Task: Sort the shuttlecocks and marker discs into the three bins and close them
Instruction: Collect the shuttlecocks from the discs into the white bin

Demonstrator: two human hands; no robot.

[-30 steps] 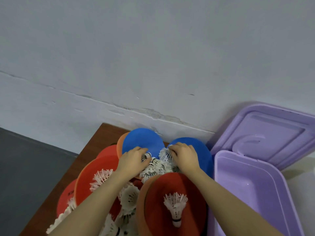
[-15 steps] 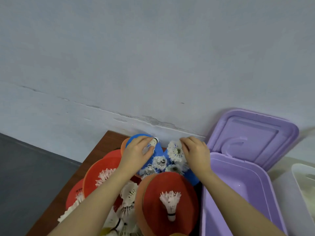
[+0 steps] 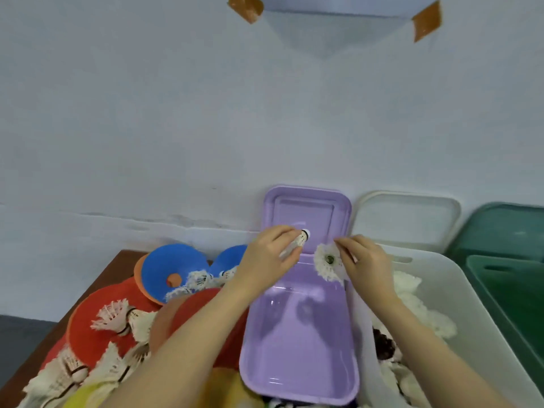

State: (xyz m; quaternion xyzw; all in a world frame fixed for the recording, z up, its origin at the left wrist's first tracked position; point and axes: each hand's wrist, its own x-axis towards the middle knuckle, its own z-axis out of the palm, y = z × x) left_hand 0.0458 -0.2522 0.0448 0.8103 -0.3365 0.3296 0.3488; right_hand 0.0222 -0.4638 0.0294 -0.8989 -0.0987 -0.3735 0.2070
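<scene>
My left hand (image 3: 269, 257) grips a white shuttlecock (image 3: 300, 240), its cork tip pointing up-right, above the far end of the open purple bin (image 3: 297, 357). My right hand (image 3: 366, 263) pinches a second shuttlecock (image 3: 327, 262) by its feathers, skirt facing me, over the purple bin's right rim. The white bin (image 3: 459, 293) beside it holds several shuttlecocks. On the left lies a pile of blue discs (image 3: 170, 265), red and orange discs (image 3: 88, 313) and loose shuttlecocks (image 3: 117, 319).
A green bin (image 3: 512, 290) stands at the far right. All three lids lean open against the wall: purple lid (image 3: 306, 210), white lid (image 3: 406, 219), green lid (image 3: 500, 228). The brown table edge (image 3: 97, 278) drops off on the left.
Both hands lifted a shuttlecock each from the pile and moved right, from above the discs to above the purple bin. The view swung right, revealing the white and green bins.
</scene>
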